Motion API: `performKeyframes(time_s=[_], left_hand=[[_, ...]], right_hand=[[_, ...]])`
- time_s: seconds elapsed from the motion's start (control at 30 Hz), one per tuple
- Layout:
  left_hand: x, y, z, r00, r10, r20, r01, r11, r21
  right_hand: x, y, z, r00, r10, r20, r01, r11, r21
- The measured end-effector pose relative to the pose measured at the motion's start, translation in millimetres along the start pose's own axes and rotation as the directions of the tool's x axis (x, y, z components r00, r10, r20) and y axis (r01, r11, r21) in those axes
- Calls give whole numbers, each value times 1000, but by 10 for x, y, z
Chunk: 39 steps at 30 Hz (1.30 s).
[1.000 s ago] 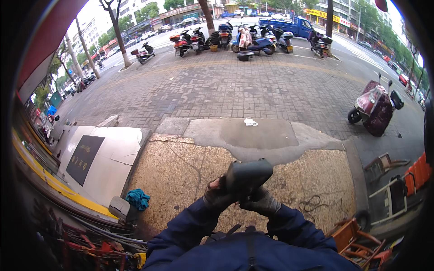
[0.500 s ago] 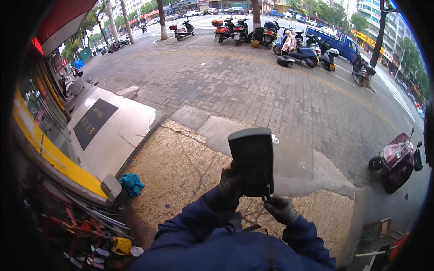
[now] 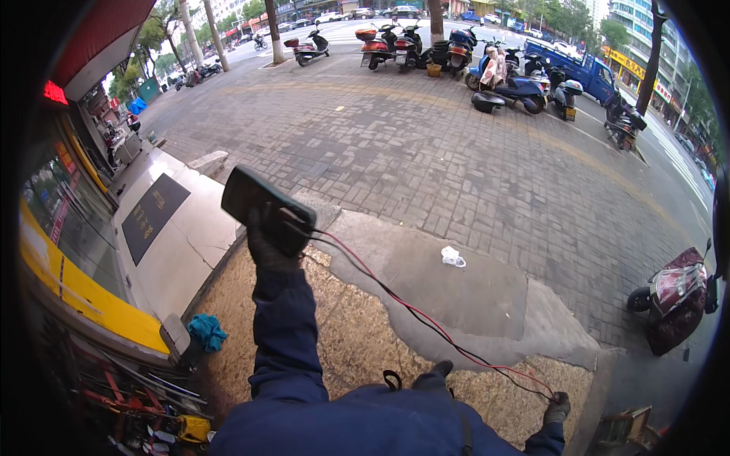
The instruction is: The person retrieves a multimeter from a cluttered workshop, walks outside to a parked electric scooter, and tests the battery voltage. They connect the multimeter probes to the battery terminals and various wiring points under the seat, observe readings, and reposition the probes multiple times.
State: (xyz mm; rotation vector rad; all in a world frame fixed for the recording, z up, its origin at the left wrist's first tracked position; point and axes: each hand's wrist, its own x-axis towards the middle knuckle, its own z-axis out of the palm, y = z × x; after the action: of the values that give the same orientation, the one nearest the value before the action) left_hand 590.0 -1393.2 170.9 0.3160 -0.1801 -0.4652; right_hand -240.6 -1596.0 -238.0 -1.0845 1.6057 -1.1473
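Only the head cam to go on, and in it the left hand [image 3: 271, 247], in a dark glove, has its fingers wrapped around the lower end of a black case [image 3: 249, 199], so pretty much a full grip with the fingers closed onto its body. The case is out in front and to the left, held up in the air and tilted, its upper end leaning left. Can't tell what's inside it. A red wire [image 3: 359, 258] and a black wire [image 3: 389, 292] come out of its lower right end and sag across to the right hand [image 3: 557, 408], way down at lower right, also gloved. Fingers there are curled in around the wire ends, though the very tips are too small to make out. Container-wise: a white plastic bag [image 3: 453, 257] lies crumpled on the grey concrete patch [image 3: 471, 300], contents unclear. Far off, a small tan basket [image 3: 434, 71] sits by a tree trunk [image 3: 436, 19] among parked scooters; too small to see into. One scooter there carries a reddish rear box [image 3: 365, 35], looks closed. Lower left there's a teal cloth [image 3: 207, 332] on the ground, near a jumbled heap with something yellow [image 3: 194, 429] in it, can't tell what.
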Motion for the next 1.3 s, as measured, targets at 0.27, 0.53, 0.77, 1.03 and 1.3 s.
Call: performKeyframes(time_s=[0.27, 0.53, 0.77, 1.03, 1.3], left_hand=[[548, -1469, 214, 996, -65, -53, 69, 995, 75], [930, -3642, 290, 735, -677, -42, 678, 735, 0], [1291, -5703, 287, 84, -996, 21, 995, 85, 50], [2249, -6968, 685, 66, -995, 72, 787, 96, 609], [3318, -8137, 500, 238, -966, 104, 752, 251, 610]], right_hand=[[2362, -387, 501, 955, -258, -148, 193, 916, -351], [2641, -2664, 3432, 829, -135, 542, 94, 990, 103], [2863, -3878, 4981, 589, -126, 798, 607, 721, -335], [3998, -4015, 5881, 474, -248, 845, 579, 811, -87], [5707, -3571, 6598, 597, -102, 796, 591, 728, -349]])
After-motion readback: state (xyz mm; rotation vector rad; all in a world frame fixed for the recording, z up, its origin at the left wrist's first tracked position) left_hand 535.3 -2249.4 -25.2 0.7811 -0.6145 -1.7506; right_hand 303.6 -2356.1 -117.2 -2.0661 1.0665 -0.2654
